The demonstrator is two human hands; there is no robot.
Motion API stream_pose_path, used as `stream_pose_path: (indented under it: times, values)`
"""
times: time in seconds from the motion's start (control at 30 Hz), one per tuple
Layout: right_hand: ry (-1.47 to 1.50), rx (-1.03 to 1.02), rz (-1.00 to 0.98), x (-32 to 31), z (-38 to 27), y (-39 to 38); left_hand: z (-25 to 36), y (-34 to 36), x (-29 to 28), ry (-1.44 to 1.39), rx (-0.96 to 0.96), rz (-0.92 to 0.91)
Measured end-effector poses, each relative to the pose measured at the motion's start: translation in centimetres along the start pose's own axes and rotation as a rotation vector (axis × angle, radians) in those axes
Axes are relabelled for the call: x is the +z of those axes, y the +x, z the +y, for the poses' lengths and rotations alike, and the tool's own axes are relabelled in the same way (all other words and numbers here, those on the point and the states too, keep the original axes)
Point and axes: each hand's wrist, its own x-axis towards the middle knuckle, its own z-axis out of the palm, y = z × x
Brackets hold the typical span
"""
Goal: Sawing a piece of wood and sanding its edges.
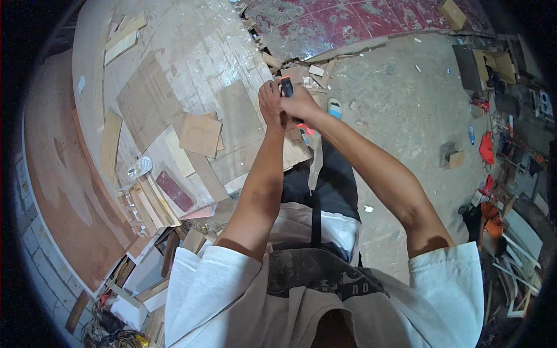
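Tool (286, 87): black body, orange end, up between both hands by the worktable's right edge. Exact kind can't be made out, hands cover most of it.

Right hand (301, 105): wrapped round the tool, fingers closed on it. Left hand (271, 103): right beside it, fingers bent; can't tell if it's pinching the tool, something else, or just bracing. Bright orange-red bit (306, 128) pokes out under the right wrist; can't tell if it's the same tool.

Step, my read: two-handed handling of the tool, both arms reached forward. Next move would call for a firm right grip, left fingers off any working end, and a look at the shoe (334, 109) just right of the hands.

Offcuts (316, 70) lie just beyond the hands. Worktable (203, 55) spreads left: ply squares (197, 134) overlapping, maroon slab (175, 190) near its lower edge, wood strips (152, 204) beside that, clear roll (140, 166) above the strips.

Farther out: brown panel (75, 174) far left, concrete floor (394, 87) right, red tiles (342, 23) at top, orange bundle (486, 148) in clutter far right.
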Motion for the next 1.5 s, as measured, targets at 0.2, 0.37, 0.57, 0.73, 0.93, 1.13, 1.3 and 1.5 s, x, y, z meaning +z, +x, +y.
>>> stream_pose_path:
  times: [0.2,0.37,0.57,0.73,0.93,1.13,1.3,1.5]
  values:
    - [0.003,-0.131,0.010,0.5,-2.1,-3.5,-1.2,-0.7,0.0,0.023,-0.013,-0.044]
    - [0.138,0.017,-0.090,-2.7,-9.6,-12.7,-0.3,-0.8,0.0,0.005,-0.003,-0.010]
    - [0.173,0.065,-0.078,-2.9,-9.6,-14.2,-0.3,-0.5,-1.0,-0.001,-0.081,-0.065]
    - [0.091,-0.024,0.031,-0.7,-0.7,-1.2,0.3,-0.8,-0.2,0.004,-0.053,-0.053]
    - [0.101,0.030,-0.045,-0.5,-4.8,-3.6,-0.6,-0.5,-0.1,0.024,-0.043,-0.064]
    - [0.179,0.089,-0.117,-3.0,-10.3,-11.0,-0.4,-0.8,-0.2,-0.021,-0.030,0.019]
    - [0.158,0.046,-0.104,-3.0,-9.7,-10.9,-0.1,-0.6,-0.4,0.016,-0.042,-0.035]
    - [0.021,0.118,0.008,-0.6,-0.6,0.0,0.9,-0.1,0.1,-0.010,-0.046,-0.044]
